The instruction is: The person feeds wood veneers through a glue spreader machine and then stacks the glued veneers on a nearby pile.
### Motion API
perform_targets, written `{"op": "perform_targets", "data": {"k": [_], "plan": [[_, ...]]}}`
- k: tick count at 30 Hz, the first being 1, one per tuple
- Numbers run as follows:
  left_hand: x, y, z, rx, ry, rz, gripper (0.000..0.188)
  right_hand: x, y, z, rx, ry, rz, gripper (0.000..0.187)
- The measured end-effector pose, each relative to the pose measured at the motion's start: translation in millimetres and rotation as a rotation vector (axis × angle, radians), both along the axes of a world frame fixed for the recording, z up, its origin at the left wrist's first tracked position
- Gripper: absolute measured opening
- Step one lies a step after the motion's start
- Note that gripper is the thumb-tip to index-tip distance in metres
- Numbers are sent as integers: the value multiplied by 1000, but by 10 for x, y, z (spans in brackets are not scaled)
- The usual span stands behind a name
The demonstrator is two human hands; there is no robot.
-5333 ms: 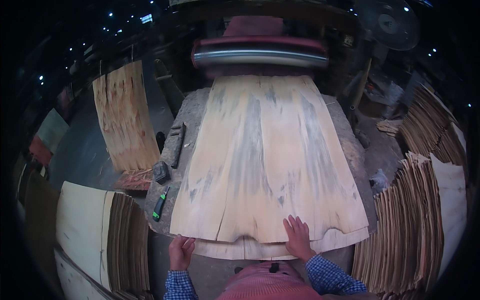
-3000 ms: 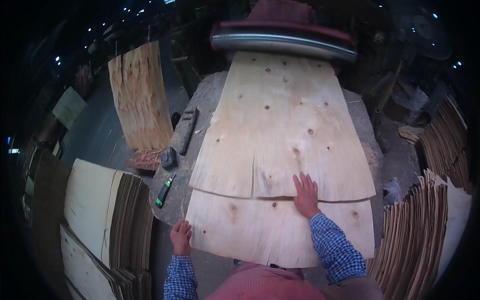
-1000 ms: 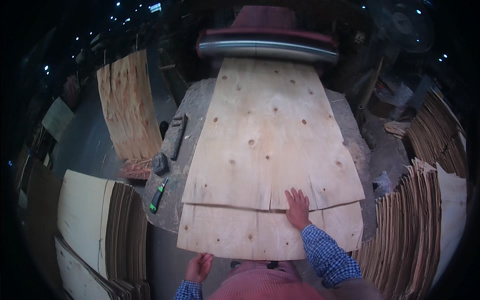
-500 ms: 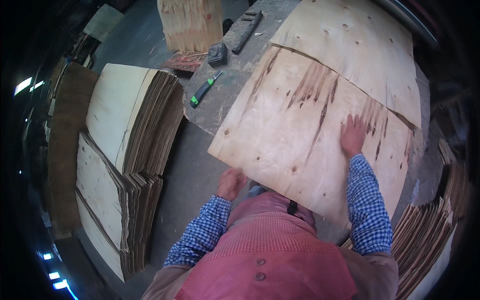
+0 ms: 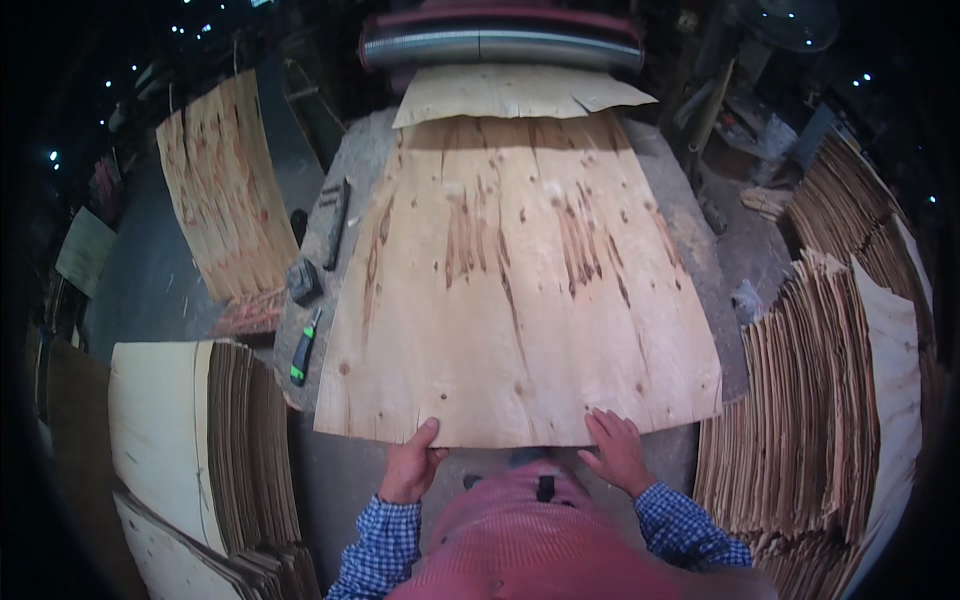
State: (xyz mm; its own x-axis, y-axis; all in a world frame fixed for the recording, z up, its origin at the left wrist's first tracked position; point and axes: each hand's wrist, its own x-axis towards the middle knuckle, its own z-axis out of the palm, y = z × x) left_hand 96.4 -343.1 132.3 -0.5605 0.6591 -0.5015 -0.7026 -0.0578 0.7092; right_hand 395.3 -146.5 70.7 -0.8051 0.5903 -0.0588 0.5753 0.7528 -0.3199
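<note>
A wide wood veneer sheet [image 5: 470,350] with dark streaks and knots lies in front of me on a worn table. At its near edge, left of the middle, my left hand [image 5: 408,468] pinches it, thumb on top and fingers beneath. My right hand [image 5: 618,455] rests on the same edge farther right, fingers stretched over the top and thumb apart. Beyond, a second veneer sheet [image 5: 500,92] overhangs the first one's far end and casts a shadow on it. It reaches up to a shiny metal roller [image 5: 500,48].
On the table's [image 5: 365,135] left side lie a green-and-black utility knife [image 5: 304,350], a dark block [image 5: 303,281] and a dark bar-shaped tool [image 5: 337,225]. Veneer stacks stand at left [image 5: 240,440] and right [image 5: 790,410]. A reddish-streaked sheet [image 5: 225,190] leans at the far left.
My view has swung round to face the roller. My right hand has come off the sheet's middle to its near edge. My left hand now grips that edge. The far sheet sits closer to the roller.
</note>
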Motion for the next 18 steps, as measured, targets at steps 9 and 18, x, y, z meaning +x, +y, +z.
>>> {"op": "perform_targets", "data": {"k": [9,18], "plan": [[-7,-305,-459,41,-116,-31,31,-88,71,-19,155,140,8,80],[238,-1145,-1390,-41,-417,-21,27,205,-456,93,15,14,44,81]]}}
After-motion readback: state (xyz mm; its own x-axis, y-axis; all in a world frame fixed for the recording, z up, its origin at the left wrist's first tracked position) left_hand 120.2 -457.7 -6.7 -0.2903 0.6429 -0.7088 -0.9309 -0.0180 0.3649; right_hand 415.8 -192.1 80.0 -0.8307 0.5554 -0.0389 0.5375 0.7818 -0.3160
